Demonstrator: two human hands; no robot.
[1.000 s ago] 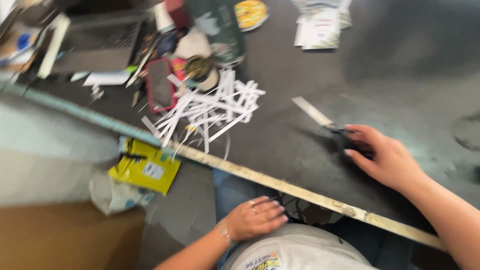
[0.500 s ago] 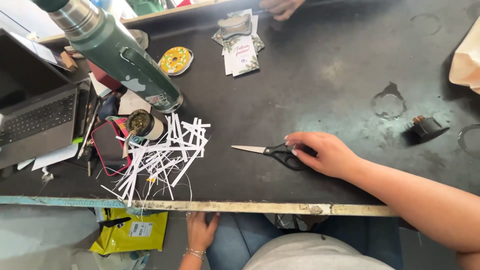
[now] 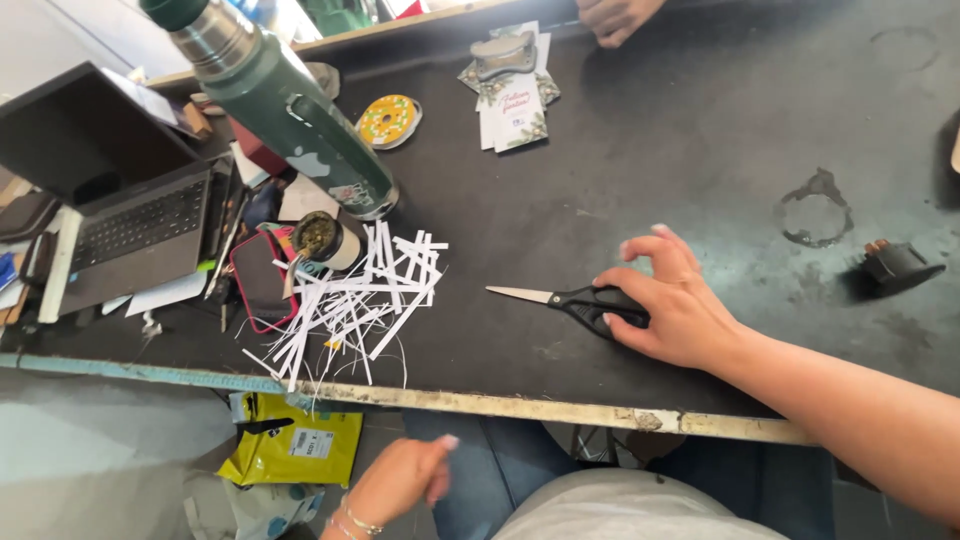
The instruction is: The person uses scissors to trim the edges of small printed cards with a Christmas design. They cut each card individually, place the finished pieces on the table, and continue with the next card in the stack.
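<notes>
In the head view, the right hand [image 3: 672, 300] is resting on the dark table [image 3: 700, 150], its fingers curling over the black handles of a pair of scissors [image 3: 575, 300]. The hand is lying on the handles rather than lifting them; the fingers are loosely spread, and the scissors are lying flat with the closed blades pointing away from the hand, toward a heap of white paper strips [image 3: 355, 295]. That heap is sitting well apart from the scissors, on the blade side, spilling to the table's near edge.

The left hand [image 3: 395, 480] is hanging below the table edge, on the near side of the scissors, above the person's lap. Its fingers are loosely curled and it is holding nothing.

Beyond the paper strips, farther from the scissors, a small cup of green herb [image 3: 322, 238] is standing just beside a large green flask [image 3: 290, 110] that is leaning across the table. A red-edged phone case [image 3: 258, 280] and an open laptop [image 3: 120, 210] are lying past the strips. A yellow roll of tape [image 3: 388, 120] and some printed cards [image 3: 512, 100] are lying on the far side of the scissors, with another person's hand [image 3: 615, 18] at the far edge. A small black object [image 3: 895, 265] is sitting well beyond the right hand. A yellow bag [image 3: 295, 450] is lying on the floor under the strips.
</notes>
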